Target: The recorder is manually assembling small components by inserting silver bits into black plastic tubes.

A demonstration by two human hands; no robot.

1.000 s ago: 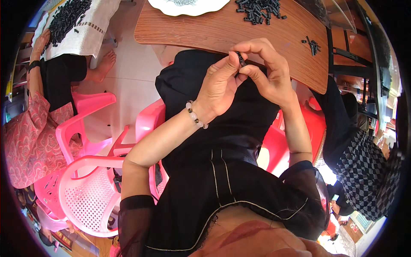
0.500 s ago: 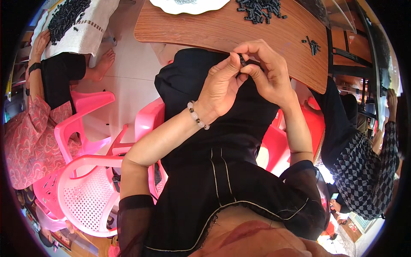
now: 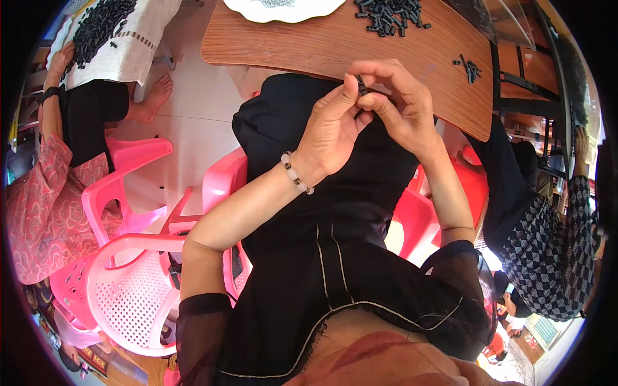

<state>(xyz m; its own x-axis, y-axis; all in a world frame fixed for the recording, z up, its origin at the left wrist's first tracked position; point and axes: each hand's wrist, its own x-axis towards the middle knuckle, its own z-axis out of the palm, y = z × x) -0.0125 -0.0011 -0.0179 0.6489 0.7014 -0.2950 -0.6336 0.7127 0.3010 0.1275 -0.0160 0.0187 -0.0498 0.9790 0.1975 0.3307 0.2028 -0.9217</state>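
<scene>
Black outfit [image 3: 283, 276], golden trim [image 3: 353, 302], sheer black sleeves [image 3: 205, 331], beaded bracelet [image 3: 292, 174]

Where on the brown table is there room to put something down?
The brown table shows bare wood between the white plate and the near edge, and between the big black pile and small black pile. It's crowded at the big pile, and at the near edge where the left hand and right hand hold a dark piece.

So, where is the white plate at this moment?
In the head view, the plate lies at the picture's top edge, partly cut off, on the brown table, just left of the table's larger pile of black pieces.
</scene>
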